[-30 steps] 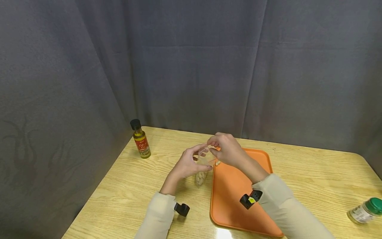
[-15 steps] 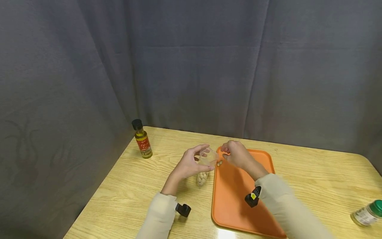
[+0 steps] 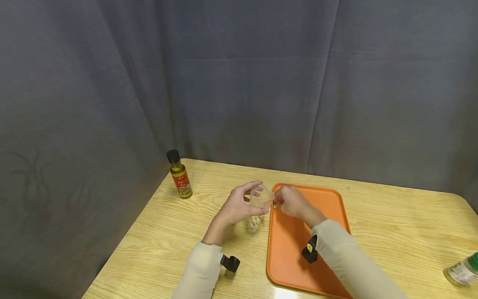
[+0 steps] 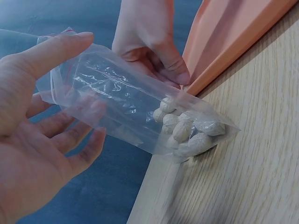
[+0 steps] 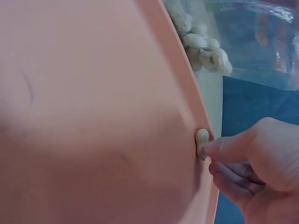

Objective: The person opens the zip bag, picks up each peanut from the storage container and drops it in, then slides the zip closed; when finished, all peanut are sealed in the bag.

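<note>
A clear zip bag (image 3: 262,197) hangs from my left hand (image 3: 237,203), whose thumb and fingers grip around its spread mouth. In the left wrist view several unshelled peanuts (image 4: 187,128) lie bunched at the bag's lower end, close over the wooden table. My right hand (image 3: 293,201) is at the left rim of the orange tray (image 3: 291,253), near its far corner. In the right wrist view that hand's thumb and finger pinch a single peanut (image 5: 202,136) lying against the tray's inner wall. The head view mostly hides this peanut behind the fingers.
A bottle of oil (image 3: 181,181) with a black cap stands at the table's back left. At the right edge lies a small jar (image 3: 461,272) with a green lid. Grey curtains (image 3: 242,83) close off the back and left side.
My right hand has left the bag's mouth and come down to the peanut on the tray's rim. The left hand has stayed on the bag, nearly still.
</note>
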A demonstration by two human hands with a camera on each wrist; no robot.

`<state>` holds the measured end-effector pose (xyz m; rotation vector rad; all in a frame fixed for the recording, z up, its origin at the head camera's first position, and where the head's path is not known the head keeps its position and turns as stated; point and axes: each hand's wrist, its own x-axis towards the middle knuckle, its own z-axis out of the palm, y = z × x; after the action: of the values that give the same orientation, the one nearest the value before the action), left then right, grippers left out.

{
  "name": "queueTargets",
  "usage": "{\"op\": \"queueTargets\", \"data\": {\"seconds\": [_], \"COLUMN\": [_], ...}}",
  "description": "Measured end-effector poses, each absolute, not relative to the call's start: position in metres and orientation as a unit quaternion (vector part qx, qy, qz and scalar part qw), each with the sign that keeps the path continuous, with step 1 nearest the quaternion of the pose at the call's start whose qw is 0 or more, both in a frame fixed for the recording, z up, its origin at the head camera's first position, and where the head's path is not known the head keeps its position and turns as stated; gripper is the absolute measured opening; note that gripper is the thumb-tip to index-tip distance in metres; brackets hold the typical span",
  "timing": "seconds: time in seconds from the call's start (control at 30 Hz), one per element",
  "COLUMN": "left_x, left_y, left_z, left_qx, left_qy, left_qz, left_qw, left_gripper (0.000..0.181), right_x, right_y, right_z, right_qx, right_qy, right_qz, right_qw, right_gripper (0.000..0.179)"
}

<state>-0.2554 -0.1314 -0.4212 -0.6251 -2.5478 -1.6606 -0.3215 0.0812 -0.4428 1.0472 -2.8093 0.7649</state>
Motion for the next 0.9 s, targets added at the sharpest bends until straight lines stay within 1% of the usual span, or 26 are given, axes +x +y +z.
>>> {"op": "queueTargets", "data": {"seconds": [0.13, 0.37, 0.47, 0.7, 0.9], "left_x": [-0.255, -0.254, -0.254, -0.253, -0.254], "left_y": [-0.131, -0.132, -0.131, -0.131, -0.129], "left_z": [-0.421, -0.420, -0.419, -0.419, -0.420], "left_qx": [-0.201, -0.207, -0.206, -0.207, -0.209], "left_qy": [-0.818, -0.818, -0.819, -0.819, -0.819], "left_qz": [-0.538, -0.537, -0.536, -0.535, -0.535], "left_qw": [0.019, 0.017, 0.016, 0.016, 0.017], "left_gripper": [0.076, 0.075, 0.075, 0.076, 0.076], "right_x": [-0.321, -0.322, -0.321, -0.320, -0.320], "right_y": [0.080, 0.081, 0.082, 0.089, 0.097], "right_z": [-0.446, -0.451, -0.452, -0.447, -0.437], "right_qx": [0.335, 0.331, 0.337, 0.365, 0.375], "right_qy": [-0.912, -0.916, -0.914, -0.901, -0.899], "right_qz": [0.236, 0.227, 0.224, 0.232, 0.218], "right_qw": [0.019, 0.011, 0.016, 0.037, 0.056], "right_gripper": [0.026, 0.012, 0.011, 0.022, 0.018]}}
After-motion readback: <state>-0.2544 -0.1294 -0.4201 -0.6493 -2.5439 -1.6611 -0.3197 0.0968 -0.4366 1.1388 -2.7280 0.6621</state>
